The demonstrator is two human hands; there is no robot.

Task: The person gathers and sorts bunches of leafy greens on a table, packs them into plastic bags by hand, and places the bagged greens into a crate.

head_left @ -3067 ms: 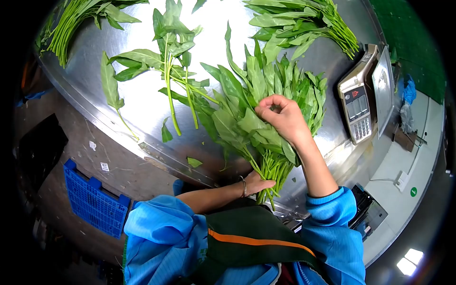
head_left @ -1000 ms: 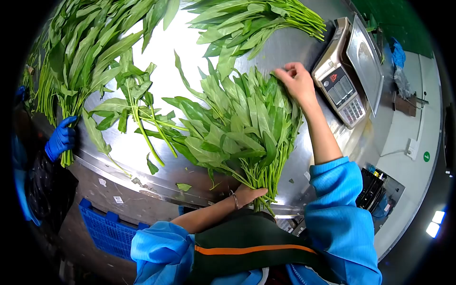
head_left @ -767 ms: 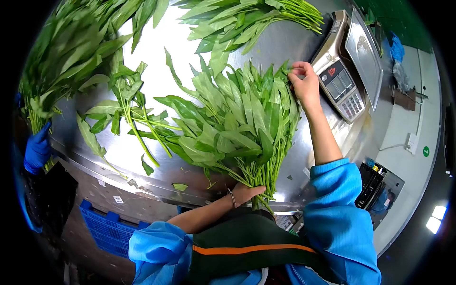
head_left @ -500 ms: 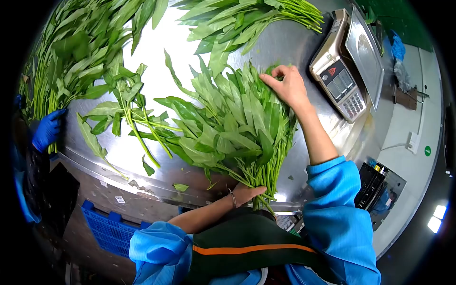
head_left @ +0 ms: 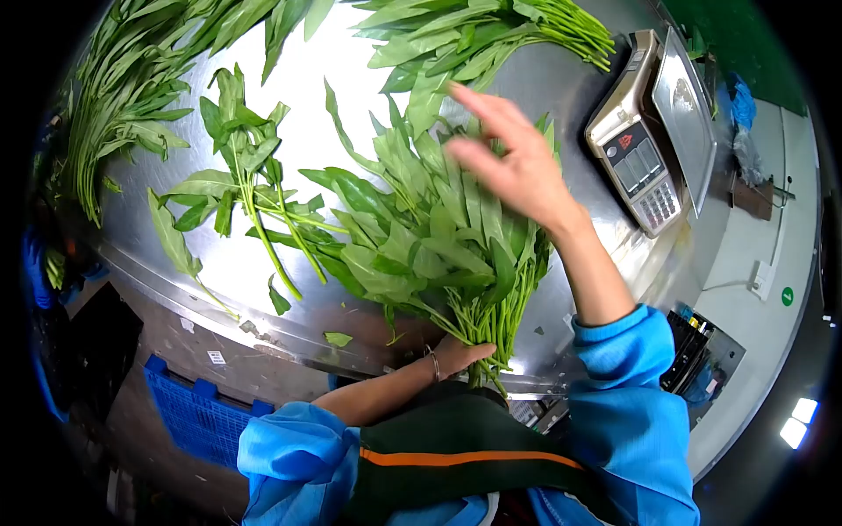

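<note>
A leafy bunch of water spinach [head_left: 456,241] lies on the steel table, its stems toward my body. My left hand [head_left: 458,355] is closed round the stem ends at the table's front edge. Above the upper leaves is my right hand [head_left: 517,171], thumb and fingers apart, slightly blurred and holding nothing. Left of the bunch lie a few loose water spinach stems [head_left: 250,188] and a torn leaf [head_left: 337,338].
Another bunch [head_left: 491,31] lies at the back, beside a digital scale [head_left: 645,158]. A large greens pile [head_left: 132,96] covers the far left of the steel table [head_left: 206,276]. At the left edge, a co-worker's blue glove [head_left: 37,267] is partly in shadow. A blue pallet [head_left: 197,412] stands below.
My right hand has moved left over the leaves and its curled fingers have spread. The left hand keeps its hold. The co-worker's gloved hand has left the pile's stems, moving down and left.
</note>
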